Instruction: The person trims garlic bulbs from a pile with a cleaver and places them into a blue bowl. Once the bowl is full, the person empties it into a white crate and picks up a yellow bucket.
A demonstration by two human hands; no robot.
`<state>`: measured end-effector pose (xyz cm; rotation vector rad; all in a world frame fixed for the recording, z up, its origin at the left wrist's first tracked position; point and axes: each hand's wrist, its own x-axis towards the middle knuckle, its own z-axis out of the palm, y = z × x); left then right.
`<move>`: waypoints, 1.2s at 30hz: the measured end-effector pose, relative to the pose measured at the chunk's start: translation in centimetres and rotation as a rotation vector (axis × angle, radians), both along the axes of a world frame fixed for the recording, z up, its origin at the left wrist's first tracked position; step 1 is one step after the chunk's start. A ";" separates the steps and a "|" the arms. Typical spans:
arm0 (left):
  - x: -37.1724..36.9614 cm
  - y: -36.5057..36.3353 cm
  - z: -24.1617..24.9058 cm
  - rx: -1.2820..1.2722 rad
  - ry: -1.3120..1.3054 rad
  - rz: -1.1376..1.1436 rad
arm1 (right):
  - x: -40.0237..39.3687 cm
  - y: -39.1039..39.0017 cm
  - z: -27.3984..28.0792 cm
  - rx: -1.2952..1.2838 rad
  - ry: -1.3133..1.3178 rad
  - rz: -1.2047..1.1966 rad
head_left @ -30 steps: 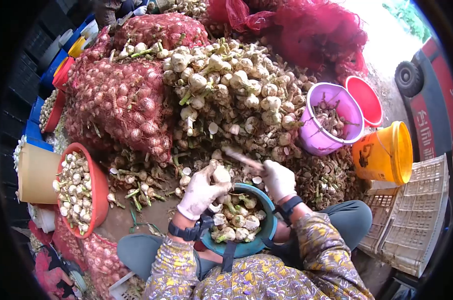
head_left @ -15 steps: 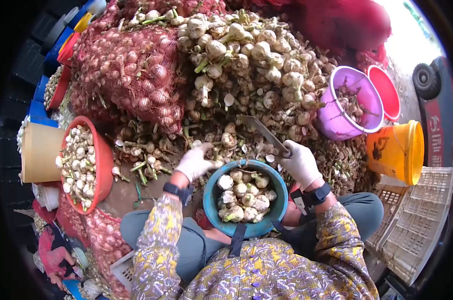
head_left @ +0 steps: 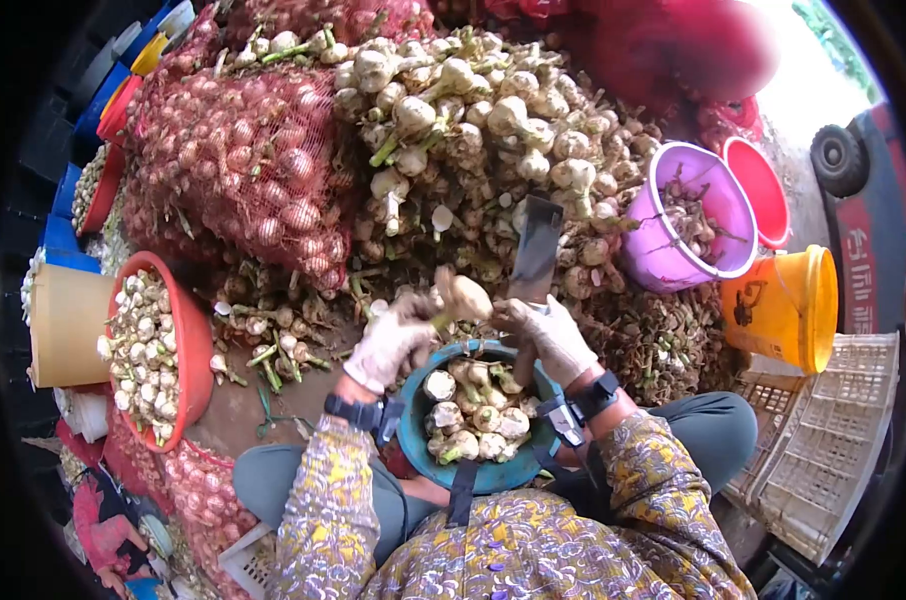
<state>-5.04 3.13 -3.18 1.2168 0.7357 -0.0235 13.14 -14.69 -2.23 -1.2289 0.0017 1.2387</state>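
In its white glove, my left hand grips a garlic bulb by the stem, above the far rim of a blue tub. Across from it, my gloved right hand is wrapped round a knife, its broad blade tilted up and away from me. The fingers of the right hand are close to the bulb. Trimmed garlic bulbs lie in the tub between my legs. Beyond both hands rises a heap of untrimmed garlic with stems and roots.
Red mesh sacks of garlic stand at the back left. An orange-red basin of bulbs is on the left. To the right are a purple bucket with scraps, a red bucket, a yellow bucket and plastic crates.
My left hand, empty before, now holds a garlic bulb. My right hand has moved left toward it, and the knife blade has swung upright.
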 end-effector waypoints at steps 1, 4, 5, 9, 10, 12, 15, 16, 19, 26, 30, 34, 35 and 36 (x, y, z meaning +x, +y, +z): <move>0.6 -1.7 2.3 0.016 0.033 -0.068 | -0.1 0.0 -0.5 0.049 -0.060 0.035; 0.6 -3.6 2.7 1.024 0.031 -0.458 | -1.0 -0.6 -0.2 0.074 -0.170 0.069; 0.2 -4.3 2.9 1.025 0.241 -0.496 | -1.5 -0.9 0.4 0.078 -0.171 0.071; 1.3 -7.9 7.9 0.857 0.222 -0.221 | -3.3 -0.8 2.8 0.030 -0.209 0.075; 1.3 -8.9 6.5 0.652 0.213 -0.120 | -3.7 -0.7 3.2 0.054 -0.160 0.054; 1.2 -9.1 5.8 0.626 0.037 -0.056 | -3.9 -1.4 4.6 0.133 -0.256 0.072; 0.5 -9.6 6.7 0.281 -0.058 0.029 | -3.2 -3.5 7.1 -0.126 -1.257 0.268; 0.4 -9.8 6.7 0.027 -0.112 0.140 | -3.2 -4.1 7.9 -0.163 -1.276 0.318; -0.5 -8.3 3.6 0.770 -0.256 -0.127 | -3.6 -5.1 7.9 -0.059 -1.588 0.465; -1.3 -8.8 4.5 0.310 -0.266 0.016 | -4.0 -5.0 7.5 -0.059 -1.735 0.521; -2.5 -9.1 -0.7 -0.108 -0.518 0.200 | -3.0 -5.0 5.6 -0.014 -1.733 0.442; -1.7 -9.0 9.6 -0.079 -0.275 0.126 | 0.2 -5.3 1.2 -0.495 -1.583 0.462; -2.0 -8.4 10.4 -0.079 -0.218 0.085 | 0.1 -5.4 1.1 -0.411 -1.567 0.342; -2.0 -7.9 10.8 -0.084 -0.174 0.077 | -0.5 -4.8 2.8 -0.346 -1.490 0.293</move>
